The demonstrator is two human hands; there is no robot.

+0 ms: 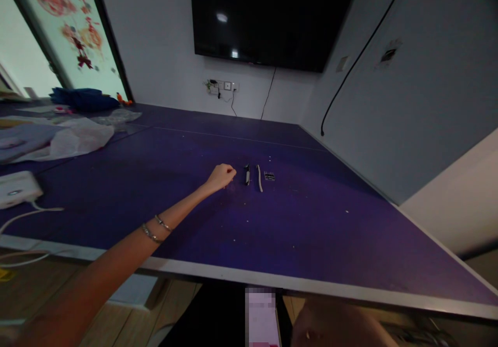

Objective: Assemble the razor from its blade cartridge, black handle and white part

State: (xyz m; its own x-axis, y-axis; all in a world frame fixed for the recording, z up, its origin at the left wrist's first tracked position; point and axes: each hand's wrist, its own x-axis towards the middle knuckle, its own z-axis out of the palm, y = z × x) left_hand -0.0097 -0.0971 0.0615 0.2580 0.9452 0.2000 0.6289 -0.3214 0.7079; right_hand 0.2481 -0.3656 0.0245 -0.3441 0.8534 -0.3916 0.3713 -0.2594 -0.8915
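My left hand (221, 176) reaches out over the purple tabletop (218, 222), its fingers curled together in a pinch. Whatever may be between the fingertips is too small to make out. Just right of it lies a short black and silver piece (247, 175), apart from the fingers. Beside that is a thin, slightly bent grey-white strip (260, 178). Furthest right in this row sits a small flat dark piece with light edges (269, 176). My right hand does not show; a blurred bare-skin shape (338, 326) under the table edge looks like a knee.
White plastic bags (83, 138) and a dark blue cloth bundle (83, 99) lie at the left. A white box with a cable (19, 189) stands nearer. Tiny white crumbs dot the table. Below its pale edge, a phone-like object (262, 318) appears blurred. A black cable (361, 56) hangs right.
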